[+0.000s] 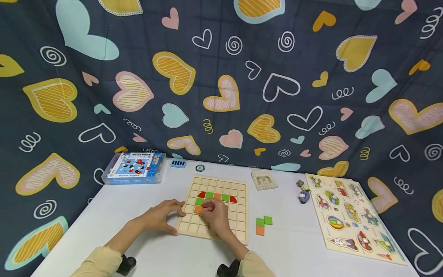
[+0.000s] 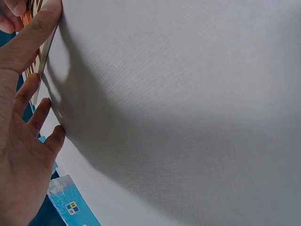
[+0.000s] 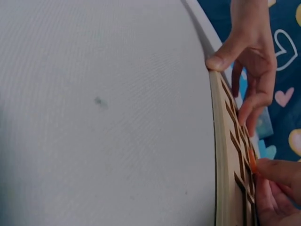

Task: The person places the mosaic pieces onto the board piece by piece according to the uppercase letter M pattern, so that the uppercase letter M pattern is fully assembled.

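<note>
A wooden grid board [image 1: 238, 227] lies on the table, with red, green and orange pieces set in an arch. My left hand [image 1: 160, 217] rests against the board's left side, thumb near the front corner and the other fingers spread. My right hand [image 1: 216, 215] is above the board with its fingers curled. Its fingertips are at an orange tile [image 1: 198, 209] below the green tile [image 1: 199, 201] on the left. In the right wrist view, thumb and finger meet at that orange tile [image 3: 253, 164]; the hand hides part of the grid behind it.
Loose green and orange tiles [image 1: 260, 222] lie right of the board. Behind it is a small pattern card [image 1: 264, 180]. A boxed set [image 1: 135, 168] stands at back left, a picture puzzle board [image 1: 353, 215] at right, near a small figurine [image 1: 303, 196].
</note>
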The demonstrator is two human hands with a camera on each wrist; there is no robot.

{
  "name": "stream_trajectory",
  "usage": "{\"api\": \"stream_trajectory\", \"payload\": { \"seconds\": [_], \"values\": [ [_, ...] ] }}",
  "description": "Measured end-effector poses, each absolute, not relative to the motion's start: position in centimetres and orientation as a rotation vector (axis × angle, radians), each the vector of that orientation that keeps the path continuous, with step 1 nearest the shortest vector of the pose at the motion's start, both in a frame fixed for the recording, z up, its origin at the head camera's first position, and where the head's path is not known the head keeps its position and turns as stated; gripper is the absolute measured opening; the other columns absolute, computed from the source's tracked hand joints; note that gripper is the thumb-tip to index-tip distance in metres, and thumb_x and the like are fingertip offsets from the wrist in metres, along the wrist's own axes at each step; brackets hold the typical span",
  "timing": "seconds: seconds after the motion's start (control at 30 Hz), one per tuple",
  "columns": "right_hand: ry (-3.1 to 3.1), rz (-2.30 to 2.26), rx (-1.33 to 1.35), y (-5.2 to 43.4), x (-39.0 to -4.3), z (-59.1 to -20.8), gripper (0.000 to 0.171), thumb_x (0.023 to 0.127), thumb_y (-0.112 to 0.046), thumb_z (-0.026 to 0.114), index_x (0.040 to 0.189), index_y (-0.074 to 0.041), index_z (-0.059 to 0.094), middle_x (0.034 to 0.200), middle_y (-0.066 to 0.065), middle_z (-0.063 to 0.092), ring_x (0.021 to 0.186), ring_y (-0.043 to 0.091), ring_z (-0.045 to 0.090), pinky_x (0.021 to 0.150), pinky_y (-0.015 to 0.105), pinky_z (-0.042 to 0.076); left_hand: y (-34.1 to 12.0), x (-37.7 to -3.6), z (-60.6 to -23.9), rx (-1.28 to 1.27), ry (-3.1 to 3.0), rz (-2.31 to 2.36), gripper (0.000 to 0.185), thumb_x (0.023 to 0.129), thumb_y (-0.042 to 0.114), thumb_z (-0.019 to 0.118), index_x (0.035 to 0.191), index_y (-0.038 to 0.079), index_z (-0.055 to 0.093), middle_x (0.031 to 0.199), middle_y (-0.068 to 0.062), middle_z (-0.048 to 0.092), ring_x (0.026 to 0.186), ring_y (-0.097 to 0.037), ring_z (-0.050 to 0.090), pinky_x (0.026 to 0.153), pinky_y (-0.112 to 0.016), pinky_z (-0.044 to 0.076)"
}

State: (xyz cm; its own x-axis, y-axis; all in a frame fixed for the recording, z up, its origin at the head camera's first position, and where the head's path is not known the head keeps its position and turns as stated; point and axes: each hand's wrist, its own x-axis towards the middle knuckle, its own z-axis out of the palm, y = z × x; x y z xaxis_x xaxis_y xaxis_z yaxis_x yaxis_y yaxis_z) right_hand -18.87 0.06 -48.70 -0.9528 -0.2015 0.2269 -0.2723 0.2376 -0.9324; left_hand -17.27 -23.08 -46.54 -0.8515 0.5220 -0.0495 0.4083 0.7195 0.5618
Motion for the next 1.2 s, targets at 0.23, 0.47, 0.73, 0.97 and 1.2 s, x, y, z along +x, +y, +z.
{"api": "stream_trajectory", "payload": {
  "seconds": [0.23,0.47,0.73,0.97,1.2],
  "values": [
    [-2.420,1.896,0.488,0.1,-18.6,-48.5,0.021,0.073,0.013,0.074,0.093,0.010,0.066,0.089,0.021,0.070,0.076,0.028,0.070,0.065,0.022,0.056,-23.0,-17.0,-46.6,0.809,2.744,0.825,0.046,0.066,0.038,0.084,0.105,0.020,0.067,0.138,-0.016,0.050,0.119,-0.041,0.046,0.087,-0.066,0.042],
    [-2.386,2.036,0.431,1.8,-18.4,-48.4,0.021,0.077,0.010,0.072,0.097,0.010,0.066,0.093,0.022,0.070,0.081,0.031,0.069,0.069,0.028,0.057,-22.8,-17.0,-46.6,0.764,2.707,0.841,0.044,0.067,0.037,0.085,0.104,0.022,0.067,0.140,-0.015,0.048,0.122,-0.040,0.044,0.091,-0.066,0.039],
    [-2.340,2.022,0.493,6.8,-18.6,-48.1,0.023,0.080,0.007,0.071,0.101,0.012,0.064,0.096,0.023,0.070,0.083,0.022,0.070,0.072,0.024,0.056,-22.9,-17.2,-46.6,0.750,2.720,0.830,0.044,0.065,0.037,0.085,0.104,0.024,0.067,0.141,-0.013,0.048,0.122,-0.039,0.044,0.091,-0.065,0.040],
    [-2.459,1.940,0.219,13.0,-18.3,-46.4,0.022,0.080,0.010,0.069,0.102,0.007,0.067,0.102,0.024,0.068,0.086,0.027,0.068,0.074,0.024,0.055,-22.9,-17.1,-46.5,0.772,2.705,0.839,0.044,0.067,0.037,0.085,0.104,0.023,0.067,0.142,-0.015,0.046,0.122,-0.039,0.044,0.095,-0.062,0.039],
    [-2.578,1.794,0.337,21.2,-18.4,-46.3,0.026,0.083,0.004,0.069,0.109,0.005,0.066,0.108,0.023,0.066,0.090,0.018,0.066,0.077,0.022,0.053,-22.9,-17.1,-46.5,0.771,2.717,0.828,0.045,0.067,0.040,0.084,0.106,0.024,0.067,0.142,-0.013,0.046,0.123,-0.039,0.043,0.094,-0.062,0.039]
  ]
}}
